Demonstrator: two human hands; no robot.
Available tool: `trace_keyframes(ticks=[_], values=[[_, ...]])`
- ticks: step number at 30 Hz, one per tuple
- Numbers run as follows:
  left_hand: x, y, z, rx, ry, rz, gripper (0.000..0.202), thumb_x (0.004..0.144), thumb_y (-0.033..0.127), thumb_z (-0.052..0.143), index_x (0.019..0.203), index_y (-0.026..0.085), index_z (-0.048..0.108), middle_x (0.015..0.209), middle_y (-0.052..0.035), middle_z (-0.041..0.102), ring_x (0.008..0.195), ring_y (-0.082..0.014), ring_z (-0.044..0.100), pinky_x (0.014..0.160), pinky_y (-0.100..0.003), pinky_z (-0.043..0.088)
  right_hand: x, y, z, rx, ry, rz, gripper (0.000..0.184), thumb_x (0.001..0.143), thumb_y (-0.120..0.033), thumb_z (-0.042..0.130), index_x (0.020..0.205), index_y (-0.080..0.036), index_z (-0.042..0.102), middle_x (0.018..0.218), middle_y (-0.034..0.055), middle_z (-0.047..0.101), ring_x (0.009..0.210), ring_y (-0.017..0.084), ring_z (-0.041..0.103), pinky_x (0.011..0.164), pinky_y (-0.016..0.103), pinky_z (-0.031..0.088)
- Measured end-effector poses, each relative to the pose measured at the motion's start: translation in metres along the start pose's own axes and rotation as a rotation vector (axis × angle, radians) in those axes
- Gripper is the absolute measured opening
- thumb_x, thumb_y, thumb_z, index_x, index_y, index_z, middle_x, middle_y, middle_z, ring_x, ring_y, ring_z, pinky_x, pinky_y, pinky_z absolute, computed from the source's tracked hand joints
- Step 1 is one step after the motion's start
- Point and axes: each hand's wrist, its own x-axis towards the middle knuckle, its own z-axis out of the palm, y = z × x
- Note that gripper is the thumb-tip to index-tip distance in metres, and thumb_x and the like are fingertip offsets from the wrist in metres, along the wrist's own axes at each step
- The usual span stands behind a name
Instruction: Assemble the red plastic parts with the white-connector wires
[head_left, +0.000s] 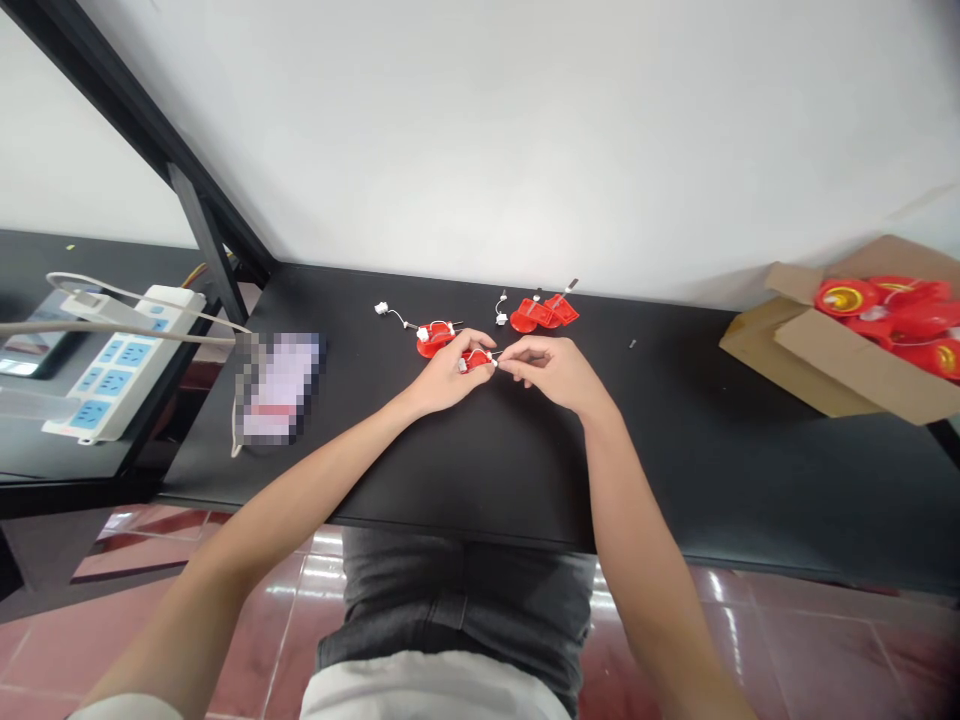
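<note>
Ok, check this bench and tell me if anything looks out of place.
One thing stands out: a tiny dark pin or screw lies alone on the black tabletop, well right of the red plastic parts, so it looks stray.

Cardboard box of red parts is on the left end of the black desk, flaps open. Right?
Not quite: the cardboard box is on the right end of the black desk, as the head view shows, not the left. The rest holds: its flaps are open and it has red parts in it.
</note>
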Motion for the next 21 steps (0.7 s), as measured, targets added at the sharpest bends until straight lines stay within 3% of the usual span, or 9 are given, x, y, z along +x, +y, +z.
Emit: trace_keyframes(ticks=[15,21], values=[[-0.0004,-0.0027,-0.0013,-0.024,-0.022,0.056,0.032,0.092,0.043,0.066,0.11,0.019,0.056,0.096,-0.0019,0.062,0.084,-0.014,0.057,0.082,-0.028,0.048,0.0008,-0.0008,0.0028,-0.139,0.013,-0.134,0.011,0.085,-0.027,0.068,0.082,-0.021,0.077,0.084,0.003,0.072,0.068,0.016,0.059,0.066,0.032,0.047],[0.0011,-0.0054,-0.002,-0.01,-0.028,0.098,0.03,0.092,0.041,0.066,0.109,0.019,0.056,0.094,-0.0014,0.06,0.085,-0.0144,0.057,0.084,-0.03,0.048,0.0003,-0.0015,0.0033,-0.161,0.003,-0.146,0.012,0.086,-0.028,0.069,0.08,-0.021,0.076,0.083,0.0025,0.071,0.068,0.015,0.059,0.067,0.032,0.047]])
